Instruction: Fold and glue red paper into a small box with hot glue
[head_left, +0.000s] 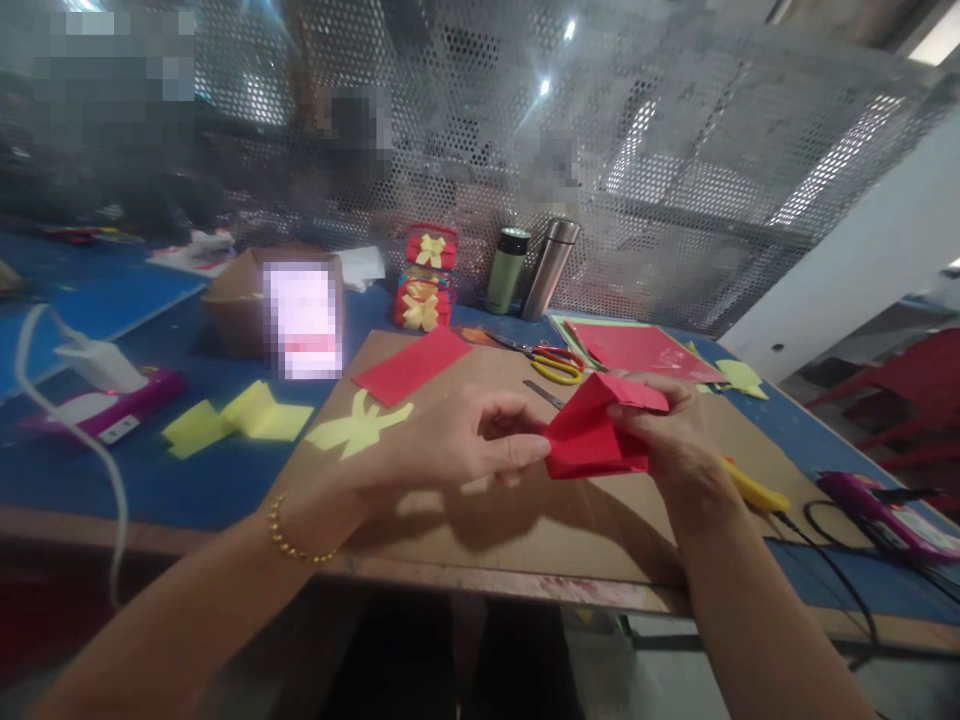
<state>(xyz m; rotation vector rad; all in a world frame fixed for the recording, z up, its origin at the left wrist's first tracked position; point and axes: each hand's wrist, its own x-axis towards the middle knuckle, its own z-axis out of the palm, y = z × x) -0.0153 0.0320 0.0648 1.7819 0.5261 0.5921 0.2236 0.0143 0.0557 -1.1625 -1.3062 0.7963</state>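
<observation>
A folded red paper box point(589, 435) is held above the brown cardboard sheet point(480, 530). Its right side is gripped by my right hand point(679, 425), thumb in front and the other fingers partly hidden behind. My left hand point(480, 440) pinches the box's left edge between thumb and fingers. A yellow paper cut-out shaped like a bow point(360, 425) lies on the cardboard beside my left wrist. Behind it rests a flat red paper strip point(412, 367). Yellow-handled scissors point(555, 367) and a grey blade point(542, 393) lie beyond the box.
Finished red boxes with yellow bows point(424, 305), a green bottle point(508, 270) and a steel flask point(551, 270) stand at the back. Red sheets point(641, 350) lie right. A yellow corded tool point(757, 490) sits by my right forearm; a purple power strip point(892, 515) is farther right.
</observation>
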